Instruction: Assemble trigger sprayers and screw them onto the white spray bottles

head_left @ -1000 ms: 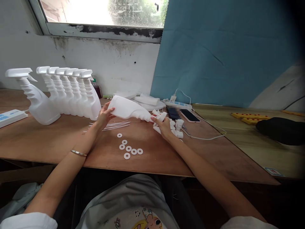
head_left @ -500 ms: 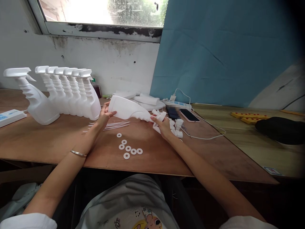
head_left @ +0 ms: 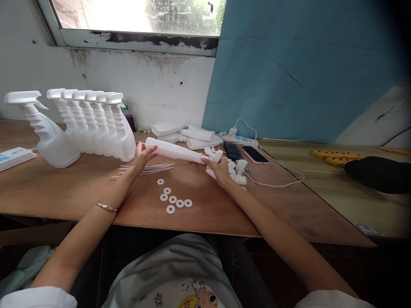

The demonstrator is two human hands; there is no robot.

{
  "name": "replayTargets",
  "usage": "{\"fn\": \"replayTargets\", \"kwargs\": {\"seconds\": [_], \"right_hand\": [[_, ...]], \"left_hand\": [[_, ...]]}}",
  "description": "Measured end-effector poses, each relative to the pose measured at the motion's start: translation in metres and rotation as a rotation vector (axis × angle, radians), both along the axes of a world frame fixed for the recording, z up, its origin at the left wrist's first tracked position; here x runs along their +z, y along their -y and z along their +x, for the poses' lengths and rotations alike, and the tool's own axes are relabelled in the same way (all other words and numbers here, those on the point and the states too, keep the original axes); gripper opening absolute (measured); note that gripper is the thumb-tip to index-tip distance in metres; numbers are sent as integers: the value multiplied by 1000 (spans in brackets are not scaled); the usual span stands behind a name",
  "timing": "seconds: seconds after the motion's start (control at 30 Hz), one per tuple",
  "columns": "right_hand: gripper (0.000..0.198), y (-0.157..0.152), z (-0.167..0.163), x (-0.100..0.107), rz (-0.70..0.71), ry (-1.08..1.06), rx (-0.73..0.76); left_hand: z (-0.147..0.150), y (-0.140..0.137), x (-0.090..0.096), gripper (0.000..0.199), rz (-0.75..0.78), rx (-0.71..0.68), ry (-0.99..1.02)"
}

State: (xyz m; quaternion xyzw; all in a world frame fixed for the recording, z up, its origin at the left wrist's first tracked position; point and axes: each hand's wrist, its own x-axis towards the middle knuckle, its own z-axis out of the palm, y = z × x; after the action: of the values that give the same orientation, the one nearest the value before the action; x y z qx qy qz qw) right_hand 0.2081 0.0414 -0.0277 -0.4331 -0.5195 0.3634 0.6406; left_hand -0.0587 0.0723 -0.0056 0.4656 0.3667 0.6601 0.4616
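A white plastic bottle (head_left: 173,151) lies sideways above the table, its narrow edge facing me. My left hand (head_left: 143,156) is closed around the broad base end. At the neck end, my right hand (head_left: 219,169) is closed on a white trigger spray head (head_left: 213,155), which meets the bottle mouth. More loose white spray heads (head_left: 239,172) lie just beyond the right fingers, partly hidden by them. Below the bottle, several thin white tubes (head_left: 157,168) and several flat white washers (head_left: 172,199) are spread on the brown table (head_left: 135,201).
Several spray bottles (head_left: 123,132) with heads on stand upright in a row at the left, one apart (head_left: 56,141). More headless bottles (head_left: 199,136) lie by the wall. A phone (head_left: 256,155), a power strip (head_left: 240,140) and a white cable (head_left: 279,186) sit at the right.
The bottle has rolled about its long axis, from its broad side to its narrow edge facing me. Its base end dropped slightly. Both hands keep their hold.
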Motion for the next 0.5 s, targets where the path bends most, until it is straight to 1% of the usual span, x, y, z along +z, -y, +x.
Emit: {"fn": "replayTargets", "kwargs": {"seconds": [0.13,0.27,0.33,0.43,0.5], "right_hand": [[37,0,0,-2,2,1,30],[36,0,-1,-3,-9,-3,54],[36,0,-2,-4,-21,-11,56],[34,-1,-1,-4,-43,-48,56],[33,-1,0,-3,-56,-89,70]], "left_hand": [[-3,1,7,34,-16,9,204],[-7,1,11,22,-79,-50,324],[-8,2,12,21,-108,-136,379],[-9,5,13,33,-127,-306,392],[-11,7,12,41,-126,-381,354]]}}
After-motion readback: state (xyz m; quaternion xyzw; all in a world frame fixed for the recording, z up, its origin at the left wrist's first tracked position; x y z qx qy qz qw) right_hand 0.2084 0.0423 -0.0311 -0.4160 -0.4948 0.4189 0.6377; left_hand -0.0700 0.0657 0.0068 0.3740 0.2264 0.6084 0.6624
